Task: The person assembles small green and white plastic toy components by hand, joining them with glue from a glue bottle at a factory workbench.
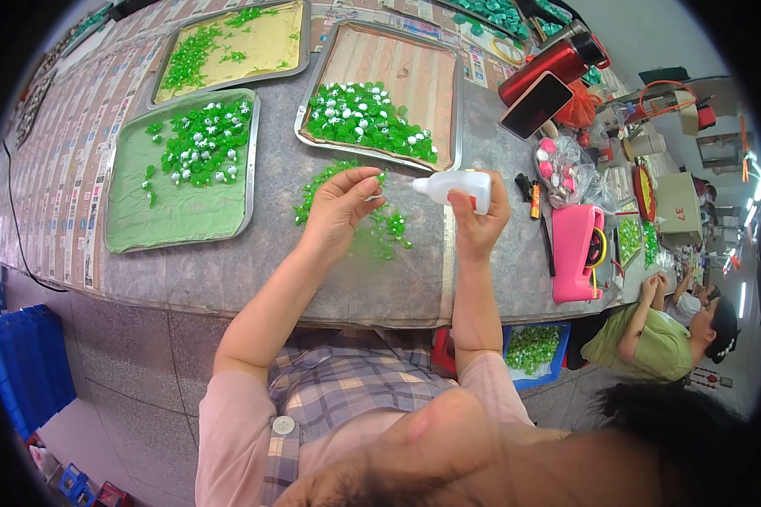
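My left hand (pixel 341 203) is closed in a pinch over the table, thumb and forefinger together. A small whitish piece shows at its fingertips, too small to name. My right hand (pixel 480 221) is wrapped round a white squeeze bottle (pixel 452 182), which lies nearly level. The bottle's narrow nozzle points left toward the pinched fingers, with a gap between. Beneath and behind my left hand, small green plastic pieces with white dots (pixel 389 226) lie loose on the grey tabletop (pixel 220 291).
Beyond my hands stand a brown-lined tray (pixel 380 51) and a green-lined tray (pixel 173 215), both bearing green-and-white pieces. A yellow-lined tray (pixel 266 42) lies farther back. To the right are a phone (pixel 536 105), a red flask (pixel 550 68), and a pink holder (pixel 573 253). A co-worker (pixel 651 338) sits beyond.
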Motion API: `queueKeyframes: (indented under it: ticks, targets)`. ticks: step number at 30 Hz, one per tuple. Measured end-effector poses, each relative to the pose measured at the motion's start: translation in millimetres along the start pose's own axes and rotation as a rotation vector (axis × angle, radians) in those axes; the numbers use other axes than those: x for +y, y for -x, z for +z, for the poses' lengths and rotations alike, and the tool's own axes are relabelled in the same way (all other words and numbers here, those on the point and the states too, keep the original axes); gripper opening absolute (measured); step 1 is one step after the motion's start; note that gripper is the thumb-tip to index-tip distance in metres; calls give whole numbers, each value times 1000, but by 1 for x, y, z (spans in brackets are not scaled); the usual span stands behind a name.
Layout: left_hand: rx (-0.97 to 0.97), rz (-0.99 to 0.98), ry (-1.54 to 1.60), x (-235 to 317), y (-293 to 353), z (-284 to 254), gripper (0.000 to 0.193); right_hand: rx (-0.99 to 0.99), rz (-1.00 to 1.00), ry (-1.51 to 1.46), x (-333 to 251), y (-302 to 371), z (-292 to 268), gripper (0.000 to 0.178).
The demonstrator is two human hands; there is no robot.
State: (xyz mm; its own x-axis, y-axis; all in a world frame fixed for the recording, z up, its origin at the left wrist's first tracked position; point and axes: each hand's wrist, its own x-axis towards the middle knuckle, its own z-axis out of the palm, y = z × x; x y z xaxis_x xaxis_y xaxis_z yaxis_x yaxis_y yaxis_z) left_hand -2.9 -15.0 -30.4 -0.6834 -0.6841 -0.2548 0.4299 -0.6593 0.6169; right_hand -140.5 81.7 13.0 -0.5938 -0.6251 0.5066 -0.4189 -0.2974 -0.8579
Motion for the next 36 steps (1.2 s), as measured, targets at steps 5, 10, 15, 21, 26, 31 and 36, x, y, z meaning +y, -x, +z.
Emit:
queueKeyframes:
  ticks: [5, 10, 15, 21, 26, 31, 36]
  targets:
    - [-11, 4, 18, -1, -1, 0, 17, 133, 120, -107, 5, -21, -18, 29]
    - [-12, 7, 19, 0, 1, -2, 16, 4, 327, -72, 49, -44, -54, 31]
    - [-15, -6, 24, -1, 0, 0, 16, 23, 375, 119, 91, -34, -73, 37]
    - [-10, -19, 22, 2, 3, -1, 16, 167, -451, 1008, 33, -52, -40, 33]
    - [2, -14, 15, -1, -1, -1, 16, -313, -112, 838, 69, -79, -3, 18]
    - [-2, -10, 15, 1, -1, 0, 16, -538, 2, 966, 100, -85, 2, 17]
    - [-9, -12, 2, 2, 1, -3, 16, -437, 123, 808, 78, -78, 1, 19]
